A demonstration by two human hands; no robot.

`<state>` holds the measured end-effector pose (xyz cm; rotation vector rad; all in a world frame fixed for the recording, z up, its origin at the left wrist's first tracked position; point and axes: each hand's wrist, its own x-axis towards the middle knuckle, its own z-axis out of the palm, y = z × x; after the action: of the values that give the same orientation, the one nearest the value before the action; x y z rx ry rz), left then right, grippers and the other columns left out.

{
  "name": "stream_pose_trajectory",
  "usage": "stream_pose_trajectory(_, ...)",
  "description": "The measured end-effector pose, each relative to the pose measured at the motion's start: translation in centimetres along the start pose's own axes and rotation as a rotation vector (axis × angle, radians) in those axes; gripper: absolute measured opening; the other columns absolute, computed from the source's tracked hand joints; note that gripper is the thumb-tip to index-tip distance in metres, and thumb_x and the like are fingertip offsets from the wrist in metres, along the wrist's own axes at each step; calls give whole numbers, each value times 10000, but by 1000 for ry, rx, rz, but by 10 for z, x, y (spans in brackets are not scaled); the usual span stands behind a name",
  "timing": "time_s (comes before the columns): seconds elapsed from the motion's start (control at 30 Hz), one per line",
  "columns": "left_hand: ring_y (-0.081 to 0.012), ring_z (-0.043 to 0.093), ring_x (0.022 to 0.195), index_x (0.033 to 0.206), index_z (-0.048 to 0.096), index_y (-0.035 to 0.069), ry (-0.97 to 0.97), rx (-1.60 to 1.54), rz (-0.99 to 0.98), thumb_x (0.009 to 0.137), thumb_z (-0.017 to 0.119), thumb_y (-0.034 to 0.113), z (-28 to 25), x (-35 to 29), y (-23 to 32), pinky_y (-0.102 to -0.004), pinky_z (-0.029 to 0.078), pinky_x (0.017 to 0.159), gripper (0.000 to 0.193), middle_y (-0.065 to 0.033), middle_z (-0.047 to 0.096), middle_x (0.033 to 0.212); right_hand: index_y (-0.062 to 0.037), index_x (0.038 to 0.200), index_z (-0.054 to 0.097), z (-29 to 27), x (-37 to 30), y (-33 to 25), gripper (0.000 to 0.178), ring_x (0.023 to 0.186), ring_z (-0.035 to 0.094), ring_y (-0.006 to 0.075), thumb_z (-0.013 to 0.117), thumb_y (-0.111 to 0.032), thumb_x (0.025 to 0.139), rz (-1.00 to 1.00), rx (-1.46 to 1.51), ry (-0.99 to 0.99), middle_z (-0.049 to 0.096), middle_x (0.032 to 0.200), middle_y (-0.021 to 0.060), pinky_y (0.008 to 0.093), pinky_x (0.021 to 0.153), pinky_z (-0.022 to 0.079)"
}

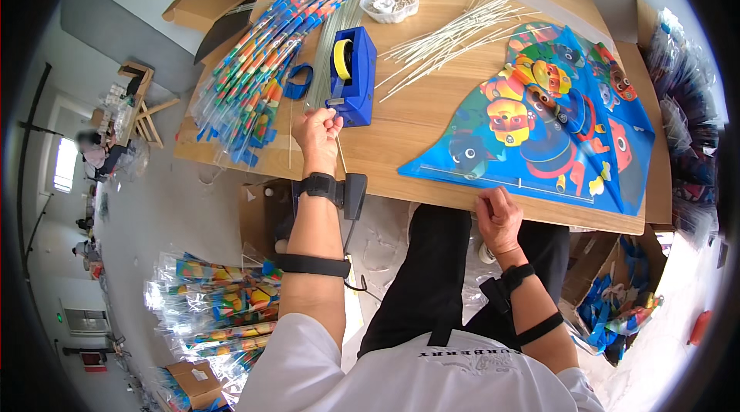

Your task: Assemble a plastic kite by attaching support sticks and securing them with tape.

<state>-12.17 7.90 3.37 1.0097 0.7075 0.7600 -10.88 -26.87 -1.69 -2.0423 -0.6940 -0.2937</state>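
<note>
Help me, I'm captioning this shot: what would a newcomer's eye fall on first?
Probably the cartoon-printed blue sheet, spread on the right of the table. Next, the blue tape dispenser left of centre, the left hand at its near end. Colourful packs fan out on the table's left.

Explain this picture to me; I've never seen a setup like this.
There is no machine: these are a person's bare hands, with black devices strapped to the wrists. One wide fisheye camera on the head looks down, so straight edges bend.

On the light wooden table lie a blue cartoon-printed sheet, pale thin sticks, a clear plastic tub of small pieces and colourful plastic-wrapped bundles.

The left hand is at the near end of a blue tape dispenser with a yellow roll; what it grips is unclear. The right hand is by the sheet's near edge, its fingers curled, with nothing visibly held.
</note>
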Motion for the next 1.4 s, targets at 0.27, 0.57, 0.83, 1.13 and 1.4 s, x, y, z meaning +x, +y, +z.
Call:
stream_pose_trajectory(0.27, -117, 430, 521, 665, 523, 38, 138, -190, -278, 708, 611, -52, -17, -12, -37, -295, 390, 516, 133, -33, 485, 603, -65, 762, 551, 1, -2, 0, 80, 591, 564, 317, 601, -7, 738, 6, 6, 2, 549, 686, 106, 372, 505, 442)
stream_pose_trajectory(0.57, -102, 480, 535, 838, 507, 69, -51, -67, -255, 752, 602, -13, 51, -112, -51, -234, 360, 436, 152, -104, 619, 780, -17, 795, 567, -45, -13, -4, 70, 633, 587, 289, 605, 2, 739, 259, 277, -31, 580, 729, 127, 321, 572, 463)
stream_pose_trajectory(0.83, -136, 522, 507, 1022, 473, 78, -472, -66, -426, 851, 554, 128, 152, -223, -107, -218, 360, 388, 195, -201, 638, 887, -17, 762, 550, -111, -40, 26, 85, 654, 568, 319, 616, 12, 718, 416, 44, 207, 556, 720, 133, 348, 576, 454)
stream_pose_trajectory(1.13, -98, 456, 410, 1007, 425, 31, -385, 42, -346, 906, 504, 205, 174, -241, -123, -199, 284, 314, 217, -179, 623, 845, -22, 843, 553, -111, -31, 34, 214, 844, 547, 333, 594, 62, 651, 80, -202, 226, 569, 955, 131, 407, 733, 462)
stream_pose_trajectory(1.4, -103, 467, 420, 992, 429, 29, -332, 30, -390, 907, 513, 246, 169, -236, -121, -198, 296, 320, 248, -176, 621, 834, -57, 1260, 463, -100, -27, 34, 580, 1302, 327, 279, 661, -241, 747, 101, -477, -174, 398, 1357, 122, 432, 1090, 228)
